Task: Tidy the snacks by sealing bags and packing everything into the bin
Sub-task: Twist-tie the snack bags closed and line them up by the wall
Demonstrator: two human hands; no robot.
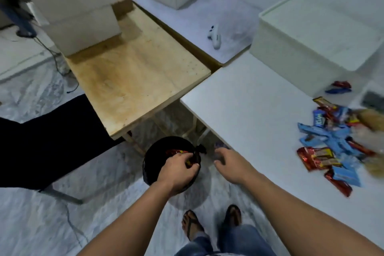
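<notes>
A round black trash can [154,149] lined with a black bag stands on the floor by the white table's corner. My left hand [176,170] is over its rim, fingers curled round a red and yellow snack wrapper [190,162]. Another red wrapper [173,152] lies inside the can. My right hand [229,163] hovers beside the can at the table's edge, fingers loose and holding nothing. A pile of blue and red snack packets [332,143] lies on the white table [249,106] at the right. A large white bin [311,48] sits at the table's back.
A wooden table [135,72] stands to the left of the white one, with white boxes [79,6] on it. A black chair [52,141] is at the left. A white controller [215,36] lies on the far table. My sandalled feet [212,222] are on the marble floor.
</notes>
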